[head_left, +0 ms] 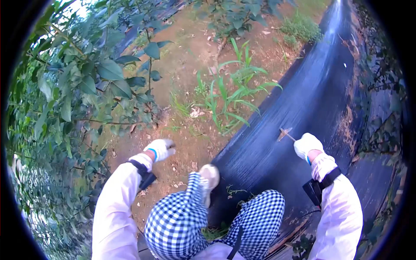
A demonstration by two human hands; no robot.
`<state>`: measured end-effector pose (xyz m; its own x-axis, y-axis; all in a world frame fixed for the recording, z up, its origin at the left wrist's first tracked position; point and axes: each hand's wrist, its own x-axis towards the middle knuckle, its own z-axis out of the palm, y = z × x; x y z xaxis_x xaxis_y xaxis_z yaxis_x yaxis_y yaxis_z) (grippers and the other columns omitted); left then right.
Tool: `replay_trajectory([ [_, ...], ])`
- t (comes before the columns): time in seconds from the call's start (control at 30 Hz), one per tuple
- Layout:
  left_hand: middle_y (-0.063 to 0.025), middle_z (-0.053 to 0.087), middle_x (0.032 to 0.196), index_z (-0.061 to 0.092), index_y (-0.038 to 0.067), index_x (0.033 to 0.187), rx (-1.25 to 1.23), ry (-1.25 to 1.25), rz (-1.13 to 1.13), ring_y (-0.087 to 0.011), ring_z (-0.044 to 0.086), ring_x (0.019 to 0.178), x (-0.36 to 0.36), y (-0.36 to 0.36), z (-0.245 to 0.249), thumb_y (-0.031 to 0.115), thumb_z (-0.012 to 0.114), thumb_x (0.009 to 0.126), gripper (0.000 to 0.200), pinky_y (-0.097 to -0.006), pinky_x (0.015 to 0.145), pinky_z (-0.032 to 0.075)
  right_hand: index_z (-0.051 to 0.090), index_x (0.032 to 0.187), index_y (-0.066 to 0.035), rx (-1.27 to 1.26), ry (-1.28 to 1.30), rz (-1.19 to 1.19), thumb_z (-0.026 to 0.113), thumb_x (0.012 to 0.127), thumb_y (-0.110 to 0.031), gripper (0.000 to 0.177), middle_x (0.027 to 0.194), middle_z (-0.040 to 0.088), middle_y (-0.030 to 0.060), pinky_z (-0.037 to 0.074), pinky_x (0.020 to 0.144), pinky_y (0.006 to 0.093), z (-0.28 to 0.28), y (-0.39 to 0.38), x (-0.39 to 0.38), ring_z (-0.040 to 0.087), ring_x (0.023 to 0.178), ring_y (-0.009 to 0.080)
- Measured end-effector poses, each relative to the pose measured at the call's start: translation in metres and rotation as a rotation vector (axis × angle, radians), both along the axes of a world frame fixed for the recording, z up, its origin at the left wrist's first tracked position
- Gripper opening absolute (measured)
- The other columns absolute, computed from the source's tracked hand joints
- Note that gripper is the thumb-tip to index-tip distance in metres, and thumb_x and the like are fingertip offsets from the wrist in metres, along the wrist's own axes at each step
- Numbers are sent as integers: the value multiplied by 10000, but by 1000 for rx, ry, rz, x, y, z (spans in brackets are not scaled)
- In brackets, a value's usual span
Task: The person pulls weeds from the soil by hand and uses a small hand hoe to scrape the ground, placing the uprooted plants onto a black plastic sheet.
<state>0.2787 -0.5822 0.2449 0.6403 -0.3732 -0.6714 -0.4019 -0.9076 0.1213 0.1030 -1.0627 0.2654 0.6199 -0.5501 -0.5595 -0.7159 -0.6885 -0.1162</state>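
Observation:
My right hand (308, 147), in a white glove with a blue cuff edge, is closed around the thin handle of a small hand hoe (285, 134). The hoe's flat, tan head points left, over the black plastic ground sheet (268, 117). Over bare soil on the left is my left hand (160, 150), gloved the same way. Its fingers are slightly blurred and loosely bent apart, with nothing visible in them. Ahead of it, a tuft of tall green grass (229, 95) grows from the soil along the sheet's edge.
Leafy branches (99, 78) crowd the left side. More dark foliage (383, 86) lines the right. A low bushy weed (301, 29) grows beside the sheet farther ahead. My shoe (209, 180) is at the sheet's left edge, below my checkered trouser legs (177, 221). Dry leaves dot the soil (186, 47).

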Motion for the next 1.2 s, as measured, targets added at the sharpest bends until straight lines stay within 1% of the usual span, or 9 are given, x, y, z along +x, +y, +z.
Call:
replay_trajectory([
  [0.2,-151,674,1172,643,70,1213,-72,97,421,-301,636,1094,-10,21,-137,364,647,866,455,-381,949,487,718,977,1,-17,144,-37,595,829,-269,332,1094,658,267,500,921,414,-2,-22,20,638,1043,412],
  [0.27,-162,677,1160,646,62,1209,-79,8,666,-300,642,1081,-5,39,-182,380,673,840,488,-373,940,493,725,957,-18,-7,242,323,619,817,-282,317,1063,670,252,509,904,411,-22,-43,9,648,1026,400],
  [0.37,-160,701,1065,654,52,1161,-154,-332,849,-291,671,1002,30,48,-221,322,745,780,476,-378,906,504,738,927,-45,44,159,-192,666,795,-306,300,961,694,229,517,882,400,-7,-26,18,663,991,383],
  [0.47,-129,712,1018,656,61,1101,-214,-637,949,-252,686,945,68,71,-287,192,811,715,436,-357,829,527,745,903,-51,45,112,-209,674,788,-289,274,875,703,207,523,851,392,-10,-25,19,684,919,369],
  [0.63,-123,696,933,675,63,1060,-242,-595,855,-274,666,836,93,51,-283,196,792,730,374,-380,770,521,728,922,-3,68,96,-396,697,789,-168,214,734,697,149,566,585,335,4,-8,40,699,616,228],
  [0.93,-55,695,772,680,2,926,-733,-503,1157,-194,619,704,138,94,-260,219,754,798,262,-348,723,499,693,947,35,95,116,-438,682,798,-140,230,695,669,111,530,541,316,-2,-10,43,657,554,188],
  [1.07,-156,655,1051,661,32,1050,-403,-724,487,-304,626,956,157,67,-271,187,774,755,353,-395,851,484,698,914,36,105,136,-440,671,795,-135,209,670,661,109,521,529,313,3,-7,48,650,540,181],
  [1.1,-172,605,1163,654,63,1128,-406,-562,502,-338,586,1056,163,54,-271,168,757,753,403,-404,898,470,701,907,35,118,141,-448,671,794,-135,206,662,659,107,521,530,314,2,-10,48,649,538,180],
  [1.2,-135,667,1011,658,50,1100,-454,-421,564,-305,631,976,180,46,-273,62,688,796,305,-347,891,486,709,908,33,94,128,-457,669,792,-135,208,652,660,109,523,537,316,0,-8,48,653,536,187],
])
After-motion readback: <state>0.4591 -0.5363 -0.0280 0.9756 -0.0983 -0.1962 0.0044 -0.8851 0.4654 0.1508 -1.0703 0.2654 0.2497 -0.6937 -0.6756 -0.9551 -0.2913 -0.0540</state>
